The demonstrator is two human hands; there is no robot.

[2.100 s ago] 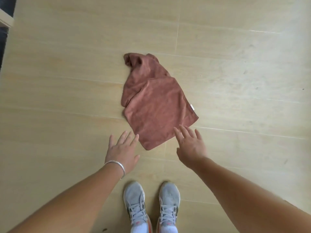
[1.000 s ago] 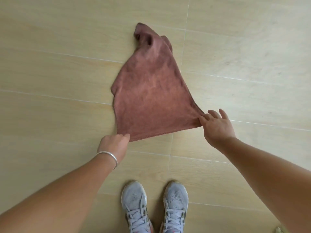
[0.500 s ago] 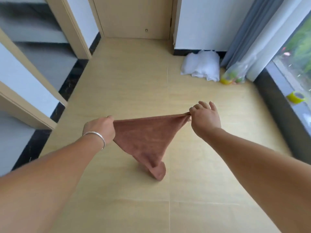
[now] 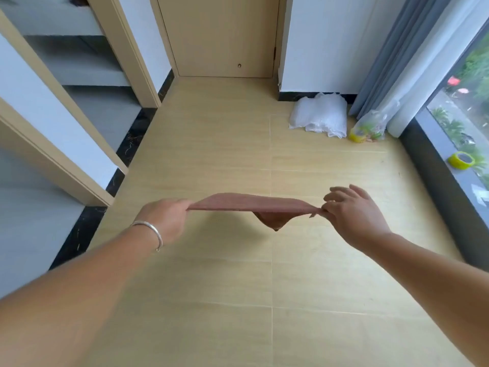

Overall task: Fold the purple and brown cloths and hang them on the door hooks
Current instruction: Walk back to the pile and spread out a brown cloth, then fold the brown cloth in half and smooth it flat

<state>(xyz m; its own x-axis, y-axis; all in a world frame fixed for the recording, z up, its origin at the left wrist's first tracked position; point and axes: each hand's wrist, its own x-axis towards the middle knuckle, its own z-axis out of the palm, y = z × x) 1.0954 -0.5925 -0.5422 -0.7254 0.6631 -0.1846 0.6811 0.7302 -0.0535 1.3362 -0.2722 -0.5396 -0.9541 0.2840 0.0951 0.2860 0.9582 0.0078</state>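
Note:
The brown cloth (image 4: 254,203) is stretched nearly flat in the air between my hands, well above the floor, with a small fold sagging under its middle. My left hand (image 4: 166,215), with a silver bracelet on the wrist, pinches the cloth's left corner. My right hand (image 4: 352,210) pinches the right corner with thumb and forefinger while the other fingers spread. No purple cloth is in view. A closed wooden door (image 4: 222,35) stands at the far end of the room; I see no hooks on it.
A white plastic bundle (image 4: 320,117) and a clear bag (image 4: 370,125) lie by the grey curtain (image 4: 391,56) at the back right. A yellow tape roll (image 4: 461,160) sits on the window sill at the right. Door frames (image 4: 132,64) line the left wall.
I took the brown cloth by two corners off the floor and raised it. Since half a second ago it has swung up from hanging down to nearly flat.

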